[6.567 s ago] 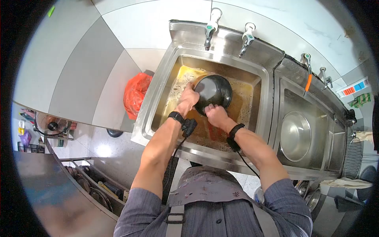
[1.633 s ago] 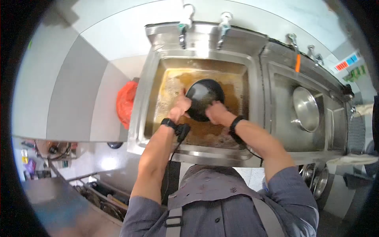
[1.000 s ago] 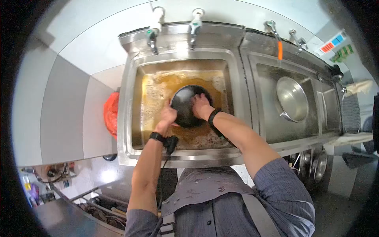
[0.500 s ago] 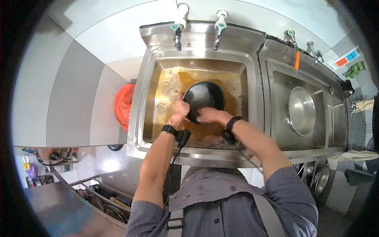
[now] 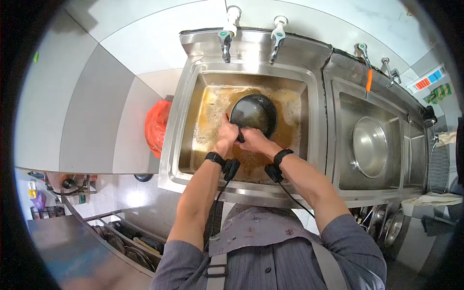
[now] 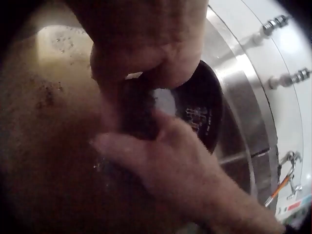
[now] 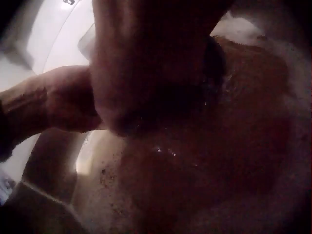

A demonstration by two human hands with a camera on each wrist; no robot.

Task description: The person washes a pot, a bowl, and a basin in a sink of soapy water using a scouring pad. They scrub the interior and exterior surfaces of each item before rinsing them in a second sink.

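Note:
A round black pot (image 5: 254,112) is tilted over the brown, foamy water (image 5: 205,116) in the large sink. My left hand (image 5: 227,134) grips its left side, near the rim. Right beside it, my right hand (image 5: 254,140) has its fingers curled at the pot's near edge, where a small black part (image 5: 240,137) shows between the hands. In the left wrist view, the right hand (image 6: 168,156) reaches in beneath the left hand (image 6: 146,53), and pale printed marks show on the pot (image 6: 207,97). The right wrist view is dark, and the fingertips there are hidden.
A second basin (image 5: 345,181) to the right holds a silver metal bowl (image 5: 369,147). Taps (image 5: 277,41) stand along the back wall, one with an orange hose end (image 5: 369,81). A red plastic bag (image 5: 157,128) is left of the sink.
My right hand has gone from the pot's near right edge, over its inside, to the near left edge beside my left hand. My left hand keeps its grip throughout.

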